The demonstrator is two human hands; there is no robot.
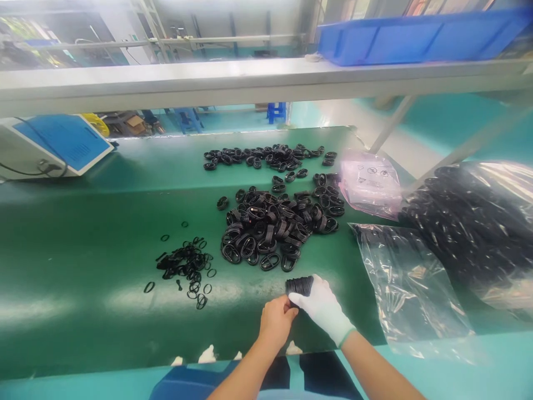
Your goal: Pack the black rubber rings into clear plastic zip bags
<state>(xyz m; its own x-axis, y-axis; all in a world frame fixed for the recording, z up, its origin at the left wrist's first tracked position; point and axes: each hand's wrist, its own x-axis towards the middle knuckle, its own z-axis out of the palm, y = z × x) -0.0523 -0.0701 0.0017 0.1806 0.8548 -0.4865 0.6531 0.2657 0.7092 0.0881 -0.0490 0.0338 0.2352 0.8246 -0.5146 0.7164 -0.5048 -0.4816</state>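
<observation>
My right hand, in a white glove, is closed around a stack of black rubber rings near the front edge of the green table. My bare left hand pinches at the near end of that same stack, its fingers closed against the glove. Just beyond them lies a large heap of bundled black rings. A scatter of thin loose black rings lies to the left of my hands.
More black ring bundles line the far side of the table. Clear plastic bags lie at right, one full of black parts, with a pinkish bag behind. A white-and-blue device sits far left; a blue bin stands on the shelf above.
</observation>
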